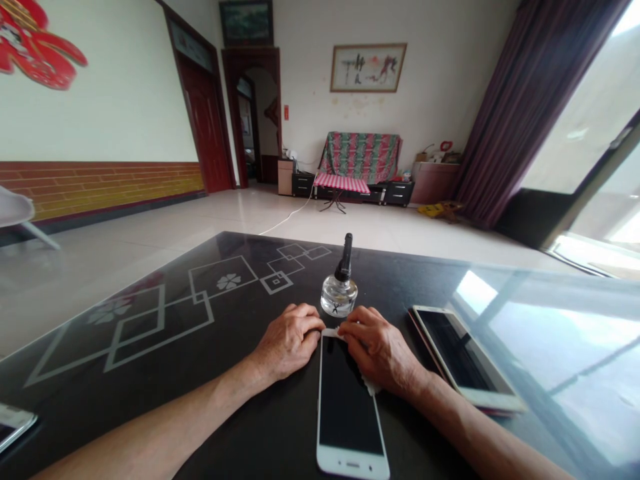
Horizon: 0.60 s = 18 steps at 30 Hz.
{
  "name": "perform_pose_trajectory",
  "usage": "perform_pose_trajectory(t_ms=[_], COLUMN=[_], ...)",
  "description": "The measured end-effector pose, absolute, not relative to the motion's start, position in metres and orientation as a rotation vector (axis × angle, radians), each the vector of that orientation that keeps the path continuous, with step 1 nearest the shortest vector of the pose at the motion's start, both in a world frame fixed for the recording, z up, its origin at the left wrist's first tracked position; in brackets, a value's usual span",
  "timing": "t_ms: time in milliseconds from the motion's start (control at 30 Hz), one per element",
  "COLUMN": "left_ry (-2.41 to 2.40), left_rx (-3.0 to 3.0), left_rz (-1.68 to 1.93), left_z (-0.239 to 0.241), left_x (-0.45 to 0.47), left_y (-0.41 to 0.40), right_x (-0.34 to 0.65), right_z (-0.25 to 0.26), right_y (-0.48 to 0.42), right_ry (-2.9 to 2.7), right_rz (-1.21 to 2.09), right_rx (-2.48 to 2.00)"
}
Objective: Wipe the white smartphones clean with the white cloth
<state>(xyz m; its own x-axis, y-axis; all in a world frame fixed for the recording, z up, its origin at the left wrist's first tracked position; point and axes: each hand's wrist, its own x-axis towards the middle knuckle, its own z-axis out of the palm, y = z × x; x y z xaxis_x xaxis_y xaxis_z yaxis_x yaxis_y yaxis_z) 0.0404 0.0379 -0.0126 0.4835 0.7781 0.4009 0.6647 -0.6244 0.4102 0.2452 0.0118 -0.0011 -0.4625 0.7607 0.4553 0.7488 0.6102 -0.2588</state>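
A white-framed smartphone [349, 400] with a dark screen lies face up on the black tabletop in front of me. My left hand [294, 339] is closed, its thumb and fingertips at the phone's top left corner. Fingers bent, my right hand [379, 348] presses a thin white wipe [371, 385] against the phone's top right part. Most of the wipe is hidden beneath that hand. Just beyond both hands stands a clear glass bottle [339, 295] with a black neck and cap, some clear liquid inside.
Right of my right hand lies a second smartphone [465, 357]. Part of another phone [15, 423] shows at the left edge. The glossy black table [240, 427] has grey square patterns. Beyond it are a small checkered table [343, 183] and a white chair [15, 208].
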Motion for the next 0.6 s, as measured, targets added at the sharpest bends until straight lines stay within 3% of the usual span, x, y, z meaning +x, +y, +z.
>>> perform_pose_trajectory(t_ms=[600], left_ry=[1.239], left_rx=[2.534], left_rz=[0.835], left_z=[-0.0134], left_x=[0.04], left_y=[0.0377], right_x=[0.25], right_z=[-0.0065], right_y=[0.0178], right_ry=[-2.092], right_rz=[0.127], right_rx=[-1.172])
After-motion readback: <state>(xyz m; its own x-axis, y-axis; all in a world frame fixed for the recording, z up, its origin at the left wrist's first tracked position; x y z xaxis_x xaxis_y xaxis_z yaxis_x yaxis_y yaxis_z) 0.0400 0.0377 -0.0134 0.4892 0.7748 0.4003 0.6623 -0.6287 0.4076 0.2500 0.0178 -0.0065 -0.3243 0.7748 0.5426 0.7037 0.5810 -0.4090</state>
